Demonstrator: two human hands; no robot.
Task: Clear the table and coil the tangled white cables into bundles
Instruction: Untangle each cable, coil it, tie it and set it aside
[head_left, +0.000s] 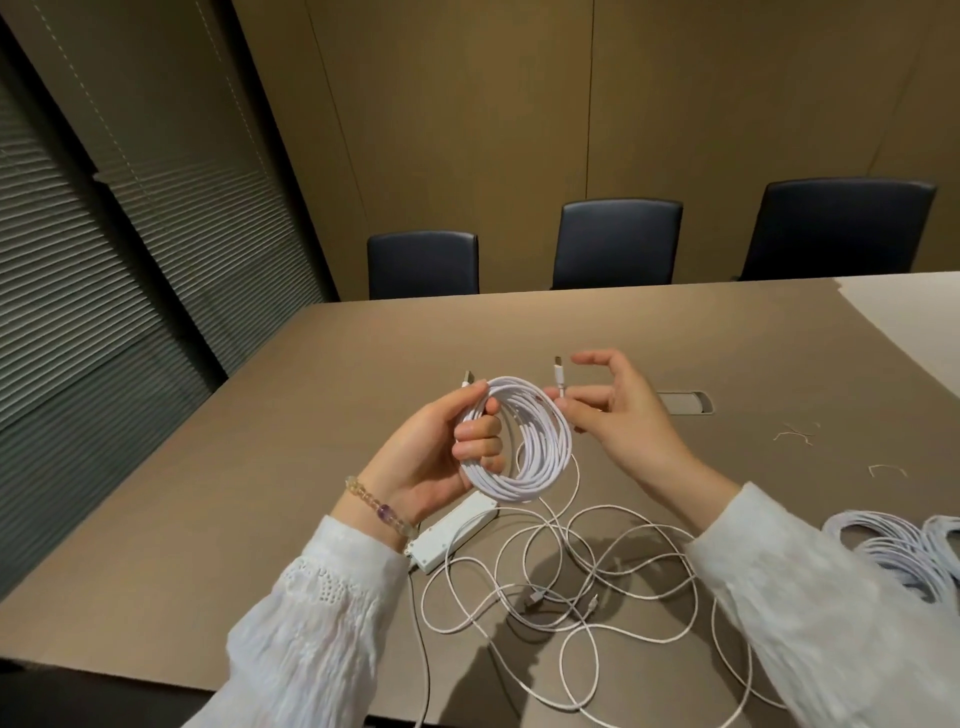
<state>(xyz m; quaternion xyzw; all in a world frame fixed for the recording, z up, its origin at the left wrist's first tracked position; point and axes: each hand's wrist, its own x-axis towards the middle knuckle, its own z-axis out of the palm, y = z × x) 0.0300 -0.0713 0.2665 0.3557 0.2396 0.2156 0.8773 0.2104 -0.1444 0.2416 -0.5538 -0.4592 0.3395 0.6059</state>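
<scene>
Nearest me: loose white cable (597, 587), uncoiled, lying in overlapping loops on the brown table (311, 415), running off its near edge; two small plug ends lie among the loops.
Next, at my left: white power strip (452, 535), flat on the table, partly under my left wrist, a dark cord leaving its near end.
At my far right edge: coiled white bundles (904, 545), finished, resting on the table, partly cut off by the picture edge.
Above the table, centre: white cable coil (519, 441), held upright off the surface; one strand trails down from it to the loose loops.
Left hand (441, 441): clenched around the coil's left side, fingers curled through its middle; beaded bracelet (384, 512) on the wrist.
Right hand (618, 405): I see thumb and finger pinching the cable just below its plug end (558, 369), which points up, just right of the coil.
Further: cable port (685, 402) set in the tabletop; small scraps (795, 434) to its right.
Farthest: three dark chairs (615, 244) behind the table
</scene>
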